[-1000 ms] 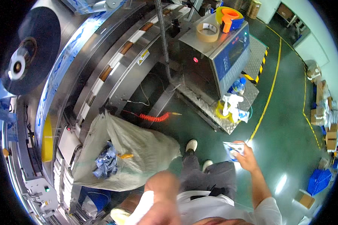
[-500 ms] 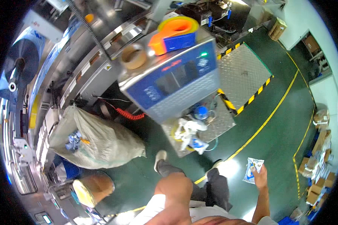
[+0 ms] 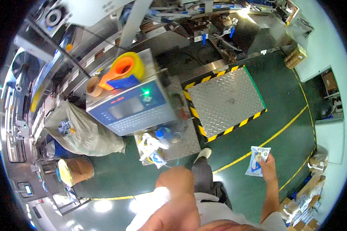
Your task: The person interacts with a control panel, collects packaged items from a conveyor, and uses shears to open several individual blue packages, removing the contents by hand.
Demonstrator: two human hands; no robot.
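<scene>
The right hand (image 3: 266, 166) is closed on a small blue and white packet (image 3: 257, 161), held low over the green floor (image 3: 289, 96) near the yellow line (image 3: 270, 140). The left hand (image 3: 177, 181) is raised close to the camera and blurred, so I cannot tell its grip. I judge the packet is only being carried and not yet put anywhere; the grey machine (image 3: 131, 109) with the tape dispenser (image 3: 121, 71) stands apart at the left.

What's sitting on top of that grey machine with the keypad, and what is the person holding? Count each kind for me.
Yellow tape dispenser with orange handle: 1
Brown roll of packing tape: 1
Small blue-and-white printed packet, held in the right hand: 1
Total: 3
</scene>
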